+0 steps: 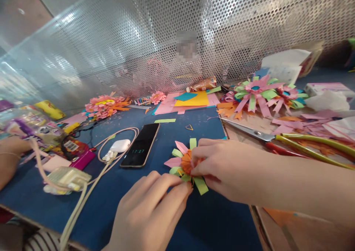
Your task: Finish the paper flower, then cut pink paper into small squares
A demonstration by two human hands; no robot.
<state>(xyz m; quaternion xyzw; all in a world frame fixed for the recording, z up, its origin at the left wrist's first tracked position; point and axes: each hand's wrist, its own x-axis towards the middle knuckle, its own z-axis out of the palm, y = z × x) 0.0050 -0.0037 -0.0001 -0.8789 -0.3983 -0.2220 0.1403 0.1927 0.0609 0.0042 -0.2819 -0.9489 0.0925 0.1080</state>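
Note:
A paper flower [186, 161] with pink and light green strips around an orange folded centre is between my hands over the blue tabletop [222, 221]. My right hand [219, 162] reaches in from the right, its fingers closed on the orange centre and right side of the flower. From below, my left hand [158, 203] pinches the flower's lower edge, fingers pressed together. The parts of the flower under my fingertips are hidden. Just beyond it lies a small yellow triangular clip [189, 127], touched by neither hand.
Large scissors [259, 134] lie partly open at the right, beside my forearm. A phone [141, 145], white earbud case [120, 146] and power strip [66, 179] with cables sit left. Paper flowers [256, 90] and coloured sheets [191, 99] lie before the perforated metal screen [155, 40]. Another person's arm [11, 158] rests far left.

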